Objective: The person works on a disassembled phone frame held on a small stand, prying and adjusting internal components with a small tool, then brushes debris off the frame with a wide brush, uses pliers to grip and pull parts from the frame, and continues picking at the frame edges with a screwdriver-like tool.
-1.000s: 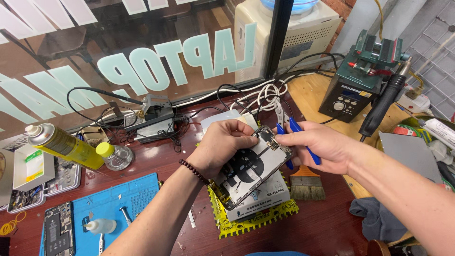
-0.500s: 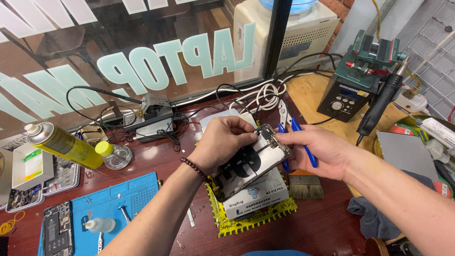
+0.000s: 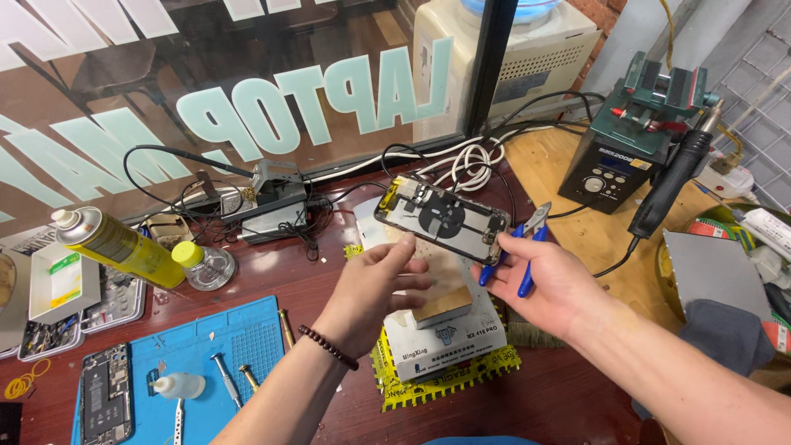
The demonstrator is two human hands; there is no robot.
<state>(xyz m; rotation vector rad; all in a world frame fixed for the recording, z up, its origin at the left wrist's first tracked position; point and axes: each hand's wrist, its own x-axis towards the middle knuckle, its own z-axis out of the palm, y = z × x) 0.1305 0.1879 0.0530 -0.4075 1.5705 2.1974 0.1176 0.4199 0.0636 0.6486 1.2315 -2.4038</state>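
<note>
An opened phone housing (image 3: 438, 219), dark with a round coil inside, hangs tilted above the bench. My right hand (image 3: 548, 284) grips its right end with the fingertips and also holds blue-handled pliers (image 3: 527, 247). My left hand (image 3: 372, 290) is open just under the housing, thumb close to its lower edge, fingers spread over a white box-shaped fixture (image 3: 453, 339). A small wooden block (image 3: 445, 305) lies on that fixture, which stands on a yellow mat (image 3: 412, 394).
A blue work mat (image 3: 247, 330) at the left carries screwdrivers (image 3: 224, 381), a small dropper bottle (image 3: 178, 385) and another opened phone (image 3: 105, 394). A yellow spray can (image 3: 115, 244), a capped jar (image 3: 203, 264) and a white tray (image 3: 62, 282) stand behind. A soldering station (image 3: 614, 165) and its dark handle (image 3: 669, 188) sit at the right, with coiled cables (image 3: 465, 161) behind.
The phone housing has been lifted off the white fixture and turned, up and away. My left hand has let go of it and dropped below; my right hand now carries it.
</note>
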